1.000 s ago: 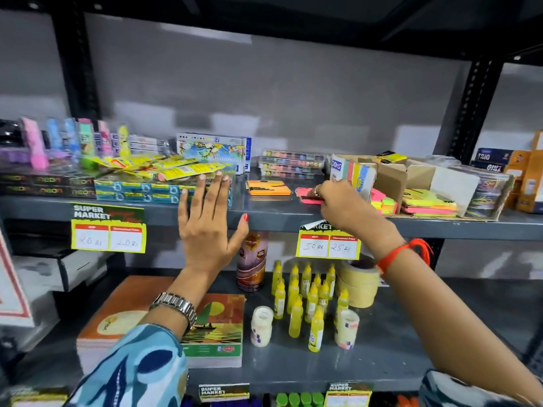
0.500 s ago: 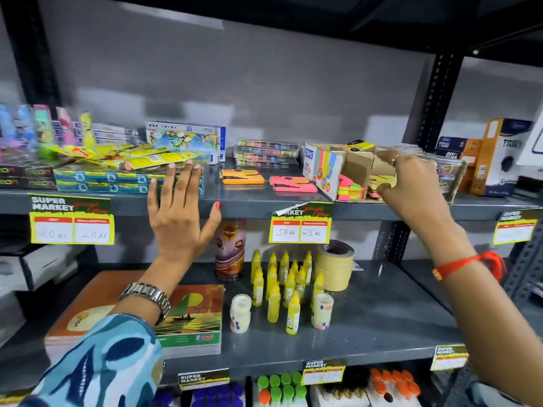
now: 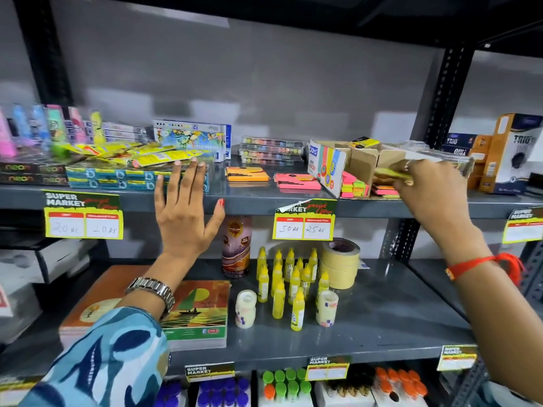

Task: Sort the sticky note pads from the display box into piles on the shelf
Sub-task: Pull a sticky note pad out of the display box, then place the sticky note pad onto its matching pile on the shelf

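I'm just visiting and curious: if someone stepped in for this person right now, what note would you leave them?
Left hand: open, flat against the shelf edge, holding nothing.
Right hand: at the display box, pinching a yellow-green pad.
Done: an orange pile and a pink pile lie on the shelf.
Left: place this pad, then sort the remaining pads in the box.

A grey painted metal shelf [image 3: 411,205] with a smooth, faintly glossy top carries a matt brown cardboard display box [image 3: 364,163] and paper sticky note pads [image 3: 246,174]. Paper price tags [image 3: 304,221] hang from its edge. A polished metal watch [image 3: 152,290] gleams above a printed cloth sleeve [image 3: 100,362].
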The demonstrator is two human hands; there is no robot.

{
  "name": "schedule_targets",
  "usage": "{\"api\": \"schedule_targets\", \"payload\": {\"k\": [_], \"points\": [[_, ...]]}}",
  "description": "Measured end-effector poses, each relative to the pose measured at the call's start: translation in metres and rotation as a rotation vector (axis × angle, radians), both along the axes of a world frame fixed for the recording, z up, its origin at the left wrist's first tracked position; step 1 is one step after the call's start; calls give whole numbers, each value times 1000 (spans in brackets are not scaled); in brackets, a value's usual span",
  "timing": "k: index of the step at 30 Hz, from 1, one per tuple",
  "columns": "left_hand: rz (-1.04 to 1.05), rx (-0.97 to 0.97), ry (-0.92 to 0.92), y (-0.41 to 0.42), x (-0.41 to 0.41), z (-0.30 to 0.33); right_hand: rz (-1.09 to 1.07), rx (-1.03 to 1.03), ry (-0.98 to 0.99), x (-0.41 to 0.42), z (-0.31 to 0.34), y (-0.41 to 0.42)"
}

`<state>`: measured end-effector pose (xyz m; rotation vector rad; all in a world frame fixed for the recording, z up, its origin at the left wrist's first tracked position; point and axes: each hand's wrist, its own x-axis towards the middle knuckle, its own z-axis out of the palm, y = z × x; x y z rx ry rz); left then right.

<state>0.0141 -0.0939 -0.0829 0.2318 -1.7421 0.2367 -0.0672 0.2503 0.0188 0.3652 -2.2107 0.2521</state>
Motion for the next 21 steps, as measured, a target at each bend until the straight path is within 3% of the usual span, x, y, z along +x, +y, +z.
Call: {"api": "schedule_targets", "payload": {"k": [3,5,9,15,21], "points": [[1,-3,-11,1,0,-1,43,-193,212,2,1,-6],[9,-9,-12,1,0,-1,200,-268,362,10,3,-22],[5,-11,-9,0,0,-1,511,-190,569,36,-2,-66],[4,-25,-10,-1,1,-1,729,40,342,53,-16,-137],[8,-12,-25,-1,1,-1,506,347,-26,49,-12,-174]]}}
